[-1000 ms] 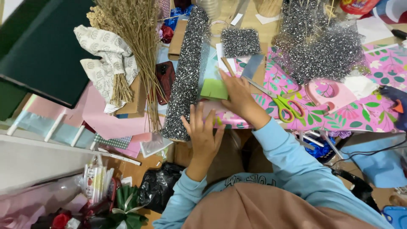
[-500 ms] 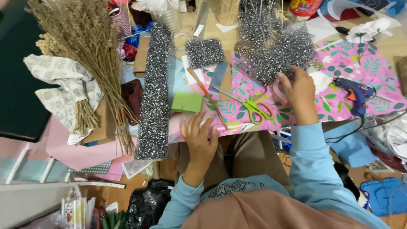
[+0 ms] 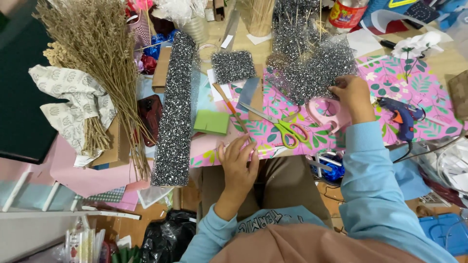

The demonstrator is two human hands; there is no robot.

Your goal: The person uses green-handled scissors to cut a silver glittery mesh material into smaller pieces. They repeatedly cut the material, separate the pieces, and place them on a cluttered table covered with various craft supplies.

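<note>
My left hand [image 3: 239, 158] rests flat, fingers spread, on the near edge of the pink leaf-patterned paper [image 3: 273, 141] covering the table. My right hand [image 3: 352, 95] is further right, its fingers closed on a pink tape dispenser [image 3: 329, 113] lying beside a heap of silver glitter mesh [image 3: 312, 70]. Green-handled scissors [image 3: 285, 130] lie between both hands. A green card square [image 3: 211, 122] and a thin orange stick [image 3: 233, 112] lie left of the scissors. A long glitter-covered block [image 3: 174, 109] stands further left.
A bundle of dried grass [image 3: 105, 73] with patterned wrapping paper lies at the left. A blue glue gun [image 3: 402, 117] sits to the right of my right hand. A small glitter square [image 3: 233, 65], a bottle [image 3: 346, 12] and paper scraps crowd the back.
My right hand has reached from the green card area rightward to the glitter mesh and taken hold of the pink tape dispenser. My left hand stayed on the paper's edge.
</note>
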